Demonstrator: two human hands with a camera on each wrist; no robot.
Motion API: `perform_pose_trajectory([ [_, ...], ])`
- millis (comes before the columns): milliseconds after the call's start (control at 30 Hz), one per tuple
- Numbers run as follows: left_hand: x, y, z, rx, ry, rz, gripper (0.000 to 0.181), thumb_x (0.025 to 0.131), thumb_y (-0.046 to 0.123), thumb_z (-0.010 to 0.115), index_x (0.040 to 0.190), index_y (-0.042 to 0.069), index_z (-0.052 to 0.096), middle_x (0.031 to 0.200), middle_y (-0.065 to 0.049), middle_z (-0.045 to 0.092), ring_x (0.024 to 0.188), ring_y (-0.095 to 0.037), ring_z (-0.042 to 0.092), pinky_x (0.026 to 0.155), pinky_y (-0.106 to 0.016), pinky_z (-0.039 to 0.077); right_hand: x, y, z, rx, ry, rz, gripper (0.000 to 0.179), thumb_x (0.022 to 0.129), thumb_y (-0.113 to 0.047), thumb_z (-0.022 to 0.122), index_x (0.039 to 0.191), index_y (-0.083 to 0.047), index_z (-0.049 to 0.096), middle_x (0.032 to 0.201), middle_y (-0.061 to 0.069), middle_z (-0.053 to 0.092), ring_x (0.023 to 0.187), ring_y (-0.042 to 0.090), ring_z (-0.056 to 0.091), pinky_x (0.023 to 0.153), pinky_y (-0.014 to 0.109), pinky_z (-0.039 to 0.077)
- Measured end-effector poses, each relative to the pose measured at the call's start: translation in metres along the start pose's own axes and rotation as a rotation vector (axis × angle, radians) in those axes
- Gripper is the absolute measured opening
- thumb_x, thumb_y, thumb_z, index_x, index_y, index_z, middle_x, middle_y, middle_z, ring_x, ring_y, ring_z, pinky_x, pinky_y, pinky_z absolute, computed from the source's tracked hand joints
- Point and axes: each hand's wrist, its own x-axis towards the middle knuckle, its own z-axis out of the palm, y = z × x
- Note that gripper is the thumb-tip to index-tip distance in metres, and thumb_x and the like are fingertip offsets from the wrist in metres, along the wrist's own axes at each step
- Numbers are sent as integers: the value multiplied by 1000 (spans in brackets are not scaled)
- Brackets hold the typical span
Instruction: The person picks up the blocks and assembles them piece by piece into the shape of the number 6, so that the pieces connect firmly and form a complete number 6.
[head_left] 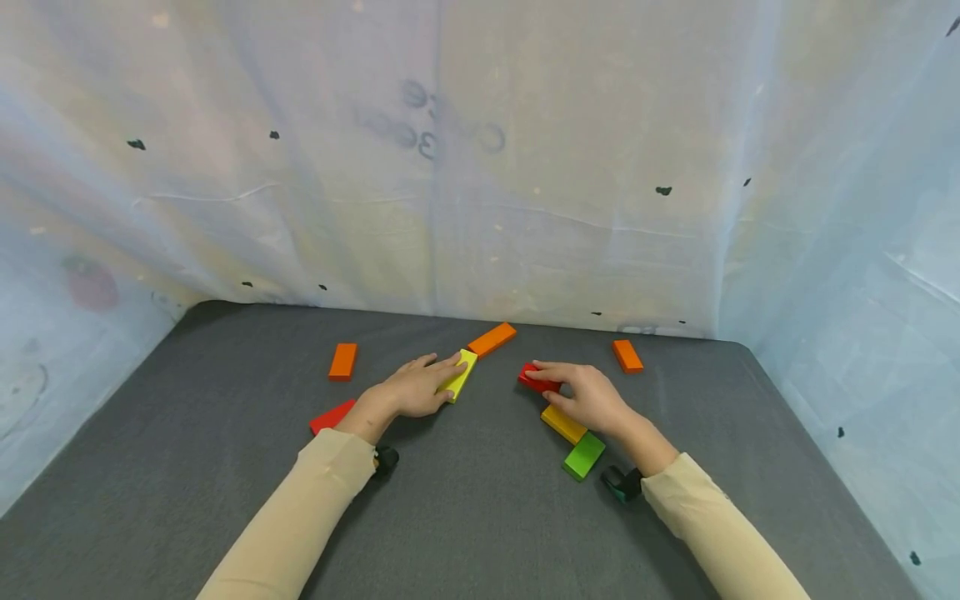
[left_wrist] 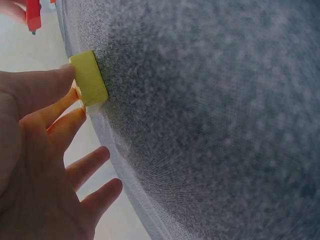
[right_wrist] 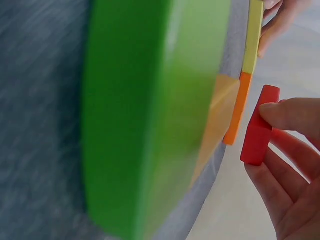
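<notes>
My left hand [head_left: 411, 390] pinches a yellow block [left_wrist: 90, 79] between thumb and fingers, its other fingers spread. The yellow block lies on the dark grey table, one end right at an orange block [head_left: 492, 339]. In my right hand [head_left: 588, 398] a red block [right_wrist: 260, 126] is pinched between thumb and fingertips, close over the far end of an amber block [head_left: 564, 423]. That amber block meets a green block [head_left: 584, 456] at its near end, below my right wrist. Large in the right wrist view, the green block partly hides the amber one.
Another red block [head_left: 332, 417] lies partly behind my left wrist. Beyond it, toward the back left, is an orange block [head_left: 342, 362], and a further orange block [head_left: 627, 356] lies at the back right. Pale plastic sheeting [head_left: 585, 167] hangs around the table's [head_left: 465, 517] back and sides.
</notes>
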Motion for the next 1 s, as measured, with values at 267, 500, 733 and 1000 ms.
perform_pose_trajectory([
  [267,1,0,1,-1,3,-8,55,102,24,46,153,17,26,162,-4,14,147,-39,9,117,-58,11,9,-7,5,25,3,-11,41,88,-4,66,129,-10,63,138,9,56,48,4,29,47,20,30],
  [500,2,0,1,-14,4,0,55,102,23,46,153,17,26,161,-4,14,147,-39,10,116,-59,11,16,-13,10,39,-10,-19,41,89,-5,65,129,-12,63,138,8,56,52,11,38,47,20,30],
  [733,2,1,2,-11,2,-13,56,102,24,47,153,17,26,161,-4,14,147,-39,11,116,-59,12,22,-19,16,26,-39,-49,41,90,-6,65,130,-14,63,138,9,56,56,9,39,50,21,31],
  [1000,3,3,3,-23,7,-14,56,102,24,47,153,17,26,161,-4,15,147,-39,11,116,-59,11,28,-26,21,11,-111,-34,39,91,-7,64,129,-14,63,140,8,54,48,6,31,51,20,29],
])
